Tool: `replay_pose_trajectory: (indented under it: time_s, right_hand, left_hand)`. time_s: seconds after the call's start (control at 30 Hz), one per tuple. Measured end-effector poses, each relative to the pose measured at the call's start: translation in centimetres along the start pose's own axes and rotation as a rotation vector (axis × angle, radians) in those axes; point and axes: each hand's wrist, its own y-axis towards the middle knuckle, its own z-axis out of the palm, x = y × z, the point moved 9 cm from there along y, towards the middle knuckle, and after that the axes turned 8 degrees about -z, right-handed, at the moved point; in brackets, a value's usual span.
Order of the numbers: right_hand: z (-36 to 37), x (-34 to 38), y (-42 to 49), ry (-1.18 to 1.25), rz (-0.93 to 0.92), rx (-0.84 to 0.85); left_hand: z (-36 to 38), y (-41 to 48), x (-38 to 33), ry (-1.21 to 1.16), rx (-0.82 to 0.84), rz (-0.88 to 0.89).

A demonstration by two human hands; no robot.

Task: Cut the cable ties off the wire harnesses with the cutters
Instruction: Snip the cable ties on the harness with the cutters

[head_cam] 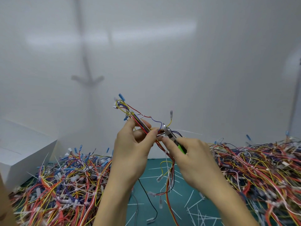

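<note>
My left hand (132,144) pinches a wire harness (138,119) of red, yellow, purple and black wires and holds it up above the green mat. My right hand (189,154) grips the green-handled cutters (176,141), fingers curled round the handles. The metal jaws (164,128) sit against the bundle just right of my left fingertips. A white cable tie tail (187,132) sticks out to the right of the jaws. Another white tie (165,152) wraps the harness lower down, and its loose ends hang toward the mat.
Heaps of tied harnesses lie left (65,185) and right (260,168) on the green cutting mat (154,163). Several cut white tie pieces (195,207) litter the mat between them. A white box (21,152) stands at the far left. A white wall rises behind.
</note>
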Motion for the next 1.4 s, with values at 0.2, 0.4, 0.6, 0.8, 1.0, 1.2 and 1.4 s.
replay_pose_trajectory:
  time_s: [0.2, 0.4, 0.6, 0.8, 1.0, 1.2, 1.4]
  right_hand:
    - [2.6, -0.8, -0.7, 0.593, 0.262, 0.163]
    - [1.6, 0.2, -0.4, 0.863, 0.272, 0.134]
    - [0.4, -1.2, -0.2, 0.546, 0.186, 0.054]
    - [1.1, -0.5, -0.2, 0.445, 0.103, 0.139]
    - [1.7, 0.2, -0.2, 0.421, 0.059, 0.158]
    - [0.7, 0.0, 0.0, 0.598, 0.071, 0.069]
    - [-0.2, -0.4, 0.0, 0.820, 0.168, -0.009]
  left_hand:
    - [-0.1, 0.1, 0.0, -0.006, -0.007, 0.006]
    - [-0.7, 0.3, 0.5, -0.003, -0.002, -0.031]
    - [-1.3, 0.3, 0.5, 0.020, 0.023, -0.046]
    - [-1.3, 0.3, 0.4, 0.013, 0.020, -0.048]
    - [-1.2, 0.3, 0.6, -0.037, -0.012, -0.049]
    - [0.0, 0.4, 1.0, -0.072, 0.107, -0.108]
    - [0.8, 0.2, 1.7, 0.008, 0.196, -0.163]
